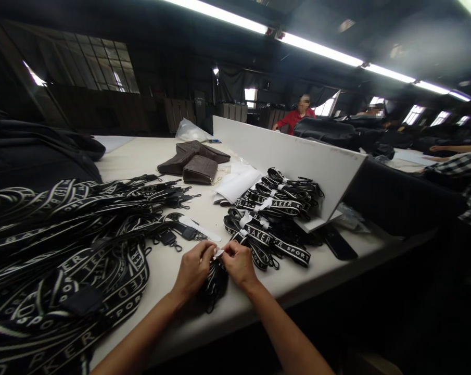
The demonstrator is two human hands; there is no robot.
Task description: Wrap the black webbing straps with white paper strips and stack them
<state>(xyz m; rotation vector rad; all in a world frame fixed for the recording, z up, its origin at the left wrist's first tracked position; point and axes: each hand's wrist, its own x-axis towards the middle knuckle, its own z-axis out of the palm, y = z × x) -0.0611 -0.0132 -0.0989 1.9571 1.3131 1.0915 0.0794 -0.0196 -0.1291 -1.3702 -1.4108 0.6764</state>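
Right at the near edge of the pale table [136,151], as I see it from the head view, both hands meet over a small black strap bundle [215,286]. The left hand [194,264] and the right hand [240,261] each have thumb and fingers pinched on a white strip [218,253] at the bundle's top. To the left sprawls a large heap of lettered straps [67,281]; to the right, just beyond the right hand, lie folded bundles with white bands [272,237], a black phone [339,241] near them. Farther back sit brown quilted bags [199,171], and behind a white partition [290,151] stands somebody in red [295,119].
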